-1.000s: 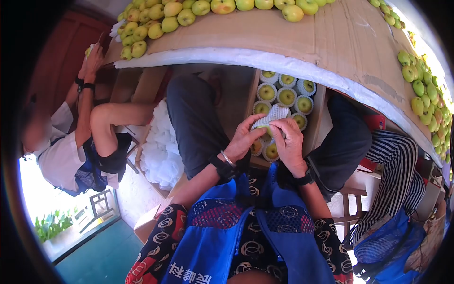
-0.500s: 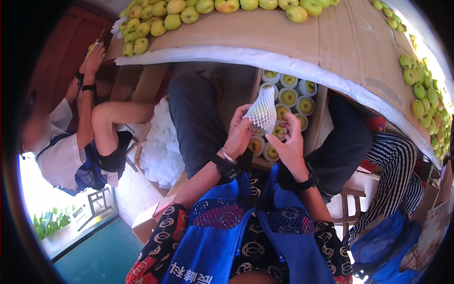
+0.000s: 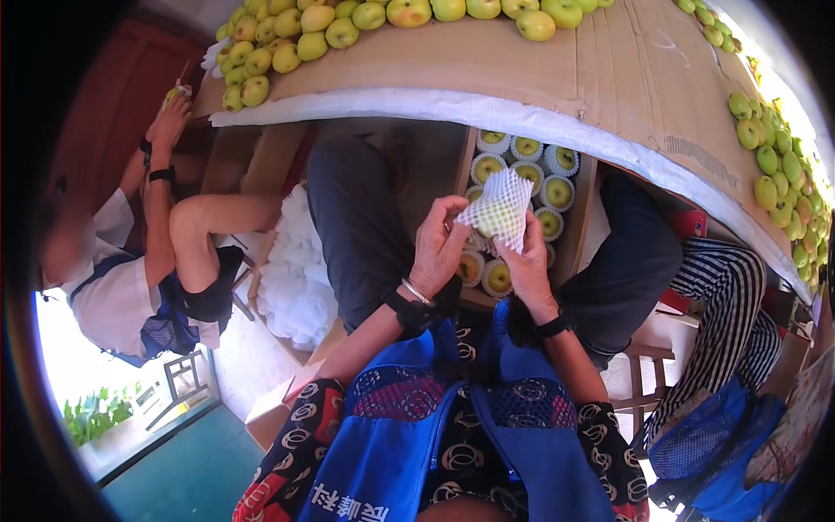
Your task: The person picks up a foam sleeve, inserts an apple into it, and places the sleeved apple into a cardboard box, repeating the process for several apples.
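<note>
Between my hands is a white foam net [image 3: 498, 207] with a yellow-green fruit showing through its mesh. My left hand [image 3: 441, 246] pinches the net's left edge between thumb and fingers. At the net's lower right edge, my right hand [image 3: 529, 268] has its fingers closed on the foam. Below and behind them a cardboard box [image 3: 576, 235] holds rows of apples [image 3: 557, 192] in white foam nets. Part of the box is hidden by my hands and the held net.
A cardboard-covered table [image 3: 487, 74] with a padded white edge carries piles of apples [image 3: 409, 12]. White foam nets [image 3: 296, 278] fill a box at the left. A co-worker [image 3: 130, 261] sits far left; another person's striped trouser leg [image 3: 718, 296] is at the right.
The foam net has spread wider and its narrow upright end has tilted to the right. My right hand has moved from beside the net to its lower right edge and closed on it.
</note>
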A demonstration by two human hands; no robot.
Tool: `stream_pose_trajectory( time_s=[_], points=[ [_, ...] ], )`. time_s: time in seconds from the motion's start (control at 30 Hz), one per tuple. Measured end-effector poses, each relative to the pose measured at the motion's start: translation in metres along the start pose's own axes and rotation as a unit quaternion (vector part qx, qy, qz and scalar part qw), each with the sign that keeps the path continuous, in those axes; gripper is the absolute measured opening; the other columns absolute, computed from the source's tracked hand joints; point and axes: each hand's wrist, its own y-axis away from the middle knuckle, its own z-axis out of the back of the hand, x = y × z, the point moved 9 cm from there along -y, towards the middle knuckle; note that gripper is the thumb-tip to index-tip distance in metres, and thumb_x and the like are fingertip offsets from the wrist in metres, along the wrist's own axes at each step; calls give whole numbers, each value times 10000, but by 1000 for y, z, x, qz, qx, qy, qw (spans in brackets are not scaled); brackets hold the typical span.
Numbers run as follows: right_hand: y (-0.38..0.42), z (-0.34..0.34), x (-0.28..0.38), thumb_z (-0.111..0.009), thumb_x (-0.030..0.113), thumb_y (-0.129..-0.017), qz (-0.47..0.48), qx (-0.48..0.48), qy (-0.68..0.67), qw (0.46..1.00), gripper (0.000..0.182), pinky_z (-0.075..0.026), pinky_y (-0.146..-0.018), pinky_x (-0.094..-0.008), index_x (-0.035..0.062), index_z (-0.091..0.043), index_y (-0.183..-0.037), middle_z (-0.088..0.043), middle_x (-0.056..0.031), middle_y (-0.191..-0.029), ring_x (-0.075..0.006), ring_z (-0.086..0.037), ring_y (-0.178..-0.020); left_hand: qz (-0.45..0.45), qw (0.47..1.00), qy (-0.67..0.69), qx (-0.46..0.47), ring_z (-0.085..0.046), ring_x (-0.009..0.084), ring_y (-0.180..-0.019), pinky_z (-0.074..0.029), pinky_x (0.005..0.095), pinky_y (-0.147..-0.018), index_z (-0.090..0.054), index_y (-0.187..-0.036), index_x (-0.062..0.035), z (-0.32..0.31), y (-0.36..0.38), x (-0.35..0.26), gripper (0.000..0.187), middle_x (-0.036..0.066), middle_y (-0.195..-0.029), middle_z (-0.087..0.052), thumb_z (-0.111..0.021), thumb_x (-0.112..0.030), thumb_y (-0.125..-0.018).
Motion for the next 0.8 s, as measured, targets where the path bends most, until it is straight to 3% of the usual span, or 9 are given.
stream_pose_trajectory(
  time_s=[0.03, 0.1, 0.17, 0.2, 0.3, 0.43, 0.6, 0.7, 0.8],
  points=[
    [1, 4, -9, -573, -33, -805, -22, -16, -32, 999, 513, -406, -936, -293, -8, -345, -1264, -493, -104, -1195, -175, -493, -1104, 0, 1000, 0, 0, -554, 111, -812, -450, 236, -724, -544, -1002, 14, 1, 0, -1, 180, 71, -926, -577, -546, -11, -824],
    [3, 6, -15, -560, -15, -827, -45, -33, -64, 996, 485, -408, -936, -301, 0, -351, -1265, -495, -98, -1195, -177, -488, -1112, -12, 990, -135, 34, -548, 106, -706, -449, 238, -639, -552, -920, 0, -3, 0, -4, 107, 73, -827, -577, -565, -6, -814],
    [7, -3, -24, -539, 50, -872, -120, -37, -248, 961, 435, -415, -934, -322, 26, -361, -1268, -487, -83, -1214, -176, -481, -1120, -10, 986, -165, 32, -544, 98, -680, -446, 236, -616, -556, -905, -4, -5, 1, -7, 103, 67, -792, -575, -579, -4, -804],
    [7, -3, -26, -539, 50, -872, -119, -37, -248, 961, 435, -415, -934, -322, 26, -361, -1268, -487, -83, -1214, -176, -481, -1120, -10, 980, -195, 29, -541, 90, -655, -444, 234, -594, -559, -890, -8, -5, 0, -9, 101, 61, -756, -574, -593, -2, -795],
    [6, -4, -29, -522, 95, -897, -97, -34, -283, 954, 408, -435, -917, -350, 47, -364, -1271, -488, -83, -1219, -181, -482, -1121, -6, 982, -172, 78, -532, 73, -602, -441, 226, -563, -556, -874, -5, -17, 5, -11, 99, 39, -679, -567, -608, -5, -790],
    [10, -6, -39, -500, 86, -902, -127, -38, -336, 932, 394, -455, -890, -375, 56, -368, -1271, -502, -82, -1201, -195, -502, -1093, 15, 990, -122, 72, -546, 54, -606, -444, 215, -554, -554, -861, -9, -16, 10, -3, 99, 26, -673, -586, -621, -13, -789],
    [9, -5, -46, -483, 69, -897, -153, -14, -404, 902, 389, -466, -878, -373, 63, -375, -1271, -523, -80, -1174, -212, -532, -1056, 96, 992, 7, 86, -582, 39, -681, -464, 206, -585, -560, -838, -12, -20, 16, 17, 98, 15, -706, -625, -641, -16, -782],
    [10, -4, -51, -495, 78, -888, -164, -19, -402, 900, 397, -472, -878, -362, 67, -384, -1270, -532, -81, -1168, -213, -546, -1044, 100, 979, -53, 169, -568, 32, -725, -456, 174, -613, -557, -830, -16, -34, 23, 12, 66, 2, -807, -612, -622, -10, -820],
    [11, -2, -48, -508, 90, -881, -164, -43, -395, 903, 410, -480, -870, -345, 73, -389, -1273, -530, -80, -1181, -200, -545, -1054, 102, 975, -55, 190, -570, 38, -761, -456, 175, -636, -561, -819, -13, -39, 22, 12, 73, 5, -846, -616, -634, -13, -812]
  ],
)
